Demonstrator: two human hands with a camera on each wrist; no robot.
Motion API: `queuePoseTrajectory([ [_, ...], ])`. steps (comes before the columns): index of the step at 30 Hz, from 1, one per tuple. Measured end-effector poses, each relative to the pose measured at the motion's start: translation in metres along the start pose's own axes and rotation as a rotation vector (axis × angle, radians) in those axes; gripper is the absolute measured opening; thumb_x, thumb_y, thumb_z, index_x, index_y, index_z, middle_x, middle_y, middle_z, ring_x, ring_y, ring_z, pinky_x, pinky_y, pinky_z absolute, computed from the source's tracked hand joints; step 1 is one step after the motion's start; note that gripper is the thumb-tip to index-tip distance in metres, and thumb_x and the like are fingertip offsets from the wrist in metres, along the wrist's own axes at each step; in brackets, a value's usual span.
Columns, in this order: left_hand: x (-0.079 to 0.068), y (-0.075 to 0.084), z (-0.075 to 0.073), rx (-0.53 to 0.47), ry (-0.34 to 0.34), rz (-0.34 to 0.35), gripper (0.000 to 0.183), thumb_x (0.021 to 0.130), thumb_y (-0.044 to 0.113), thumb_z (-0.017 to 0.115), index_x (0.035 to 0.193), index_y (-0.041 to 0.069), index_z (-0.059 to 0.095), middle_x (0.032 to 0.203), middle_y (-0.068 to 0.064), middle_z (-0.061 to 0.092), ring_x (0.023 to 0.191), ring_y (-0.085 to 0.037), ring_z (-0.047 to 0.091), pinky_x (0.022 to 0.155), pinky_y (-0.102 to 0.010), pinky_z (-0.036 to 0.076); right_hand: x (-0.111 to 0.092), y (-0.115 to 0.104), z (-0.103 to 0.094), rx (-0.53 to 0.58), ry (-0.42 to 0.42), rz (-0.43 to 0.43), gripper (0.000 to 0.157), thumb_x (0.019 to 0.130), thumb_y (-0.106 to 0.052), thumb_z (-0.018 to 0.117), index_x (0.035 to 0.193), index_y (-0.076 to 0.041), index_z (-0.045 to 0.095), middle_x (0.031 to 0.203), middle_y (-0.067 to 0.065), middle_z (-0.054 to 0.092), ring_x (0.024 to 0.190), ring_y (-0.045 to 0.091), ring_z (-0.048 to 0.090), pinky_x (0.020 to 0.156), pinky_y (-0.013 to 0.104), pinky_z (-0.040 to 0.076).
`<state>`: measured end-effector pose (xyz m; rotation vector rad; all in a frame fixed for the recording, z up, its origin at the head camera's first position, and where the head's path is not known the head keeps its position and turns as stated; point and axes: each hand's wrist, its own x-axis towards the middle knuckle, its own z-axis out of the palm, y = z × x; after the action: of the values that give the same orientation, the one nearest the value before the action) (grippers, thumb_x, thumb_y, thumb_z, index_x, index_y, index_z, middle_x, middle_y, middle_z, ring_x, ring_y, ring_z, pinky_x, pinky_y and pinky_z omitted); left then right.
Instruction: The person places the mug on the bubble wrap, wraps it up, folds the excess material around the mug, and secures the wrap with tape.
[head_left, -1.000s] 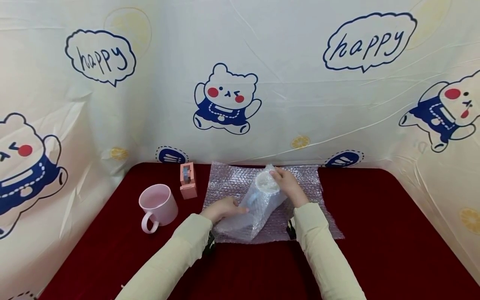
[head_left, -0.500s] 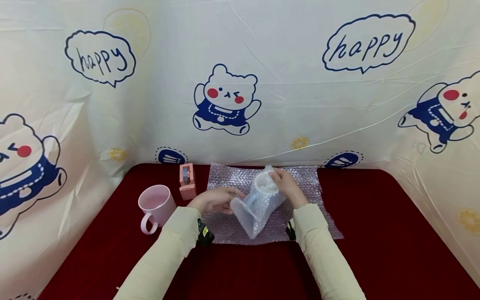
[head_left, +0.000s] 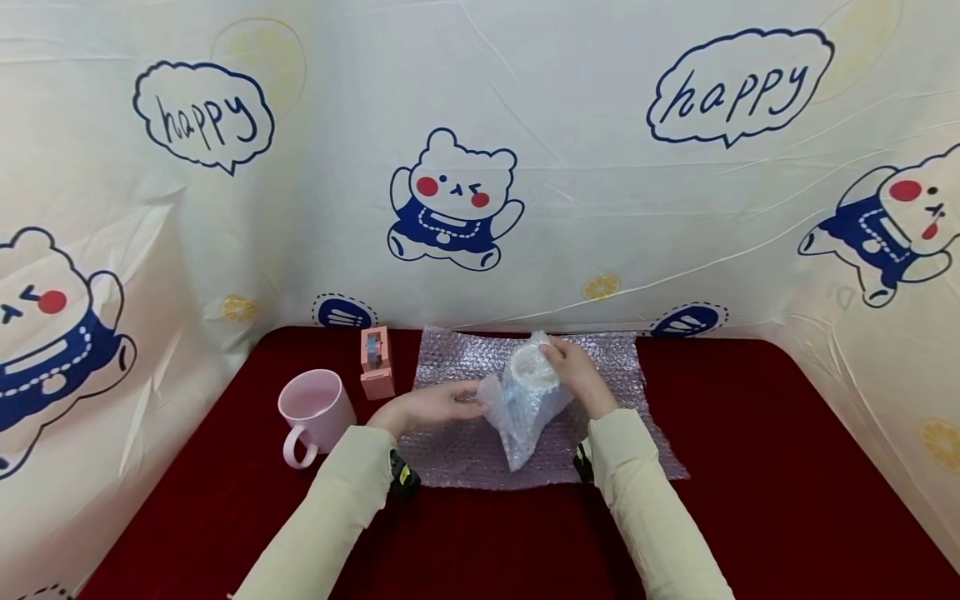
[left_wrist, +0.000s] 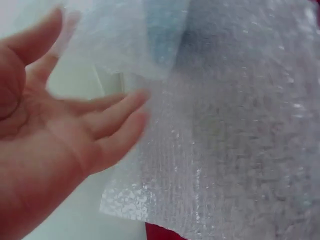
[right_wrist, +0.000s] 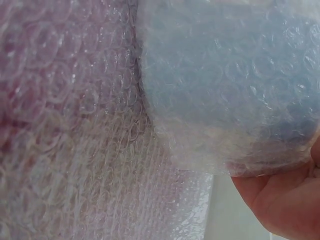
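A cup-shaped, pale blue thing wrapped in bubble wrap (head_left: 534, 396) leans over a flat bubble wrap sheet (head_left: 442, 354), its round white end facing up. My right hand (head_left: 573, 371) grips its upper right edge; in the right wrist view, fingers (right_wrist: 285, 200) curl under the wrapped bundle (right_wrist: 230, 75). At its left side my left hand (head_left: 435, 407) holds a loose wrap flap (head_left: 491, 396). The left wrist view shows thumb and forefinger pinching that flap (left_wrist: 110, 35), the other fingers (left_wrist: 117, 117) stretched out. The wrap blurs what lies inside.
A pink mug (head_left: 318, 408) stands on the left of the dark red table (head_left: 750, 467), its handle toward the front. Behind it sits a pink tape dispenser (head_left: 377, 367). A printed cloth (head_left: 570, 167) hangs around the back and sides.
My left hand pulled away from the flap to the left, then came back to its edge. The flap has risen and folded closer to the wrapped thing. My right hand keeps its grip.
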<state>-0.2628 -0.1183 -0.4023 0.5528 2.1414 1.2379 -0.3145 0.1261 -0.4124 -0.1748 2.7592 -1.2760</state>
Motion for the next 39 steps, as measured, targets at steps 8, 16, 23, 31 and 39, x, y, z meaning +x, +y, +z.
queuePoseTrajectory([
  [8,0.022,-0.006,0.025,0.275,0.435,0.262,0.016,0.091,0.018,0.063,0.103,0.007,0.065,0.153,-0.023,0.029,0.139,-0.045,0.031,0.109,-0.060,0.031,-0.002,-0.001,-0.001,-0.014,0.005,0.008,0.051,0.103,-0.025,0.041,0.145,0.003,0.034,0.145,0.027,0.039,0.135,0.043,0.037,0.113,0.051,0.030],
  [16,0.030,-0.009,0.041,0.488,0.517,0.371,0.026,0.097,0.020,0.051,0.116,0.003,0.057,0.150,-0.014,0.040,0.137,-0.036,0.039,0.112,-0.060,0.025,-0.004,-0.003,0.002,0.014,0.026,0.007,0.050,0.102,-0.026,0.043,0.144,0.000,0.037,0.144,0.026,0.043,0.131,0.042,0.042,0.110,0.051,0.034],
  [23,0.033,-0.002,0.041,0.587,0.473,0.325,0.047,0.101,0.023,0.044,0.143,0.005,0.039,0.146,-0.013,0.046,0.134,-0.030,0.045,0.113,-0.051,0.031,-0.004,-0.002,0.003,-0.021,0.047,-0.010,0.048,0.102,-0.024,0.044,0.143,0.001,0.040,0.140,0.028,0.047,0.128,0.044,0.046,0.108,0.052,0.037],
  [31,0.032,0.005,0.041,0.807,0.477,0.251,0.046,0.103,0.030,0.039,0.143,0.009,0.039,0.142,-0.008,0.052,0.129,-0.022,0.052,0.111,-0.048,0.035,-0.004,0.000,0.002,-0.039,0.063,-0.050,0.047,0.101,-0.023,0.045,0.141,0.002,0.042,0.137,0.029,0.049,0.127,0.044,0.047,0.108,0.052,0.037],
  [39,0.036,0.010,0.043,0.947,0.563,0.265,0.039,0.103,0.031,0.038,0.132,0.009,0.049,0.129,-0.007,0.063,0.119,-0.019,0.059,0.113,-0.041,0.034,-0.004,0.000,0.002,-0.041,0.058,-0.055,0.049,0.102,-0.023,0.043,0.143,0.001,0.038,0.139,0.029,0.047,0.128,0.045,0.045,0.109,0.053,0.035],
])
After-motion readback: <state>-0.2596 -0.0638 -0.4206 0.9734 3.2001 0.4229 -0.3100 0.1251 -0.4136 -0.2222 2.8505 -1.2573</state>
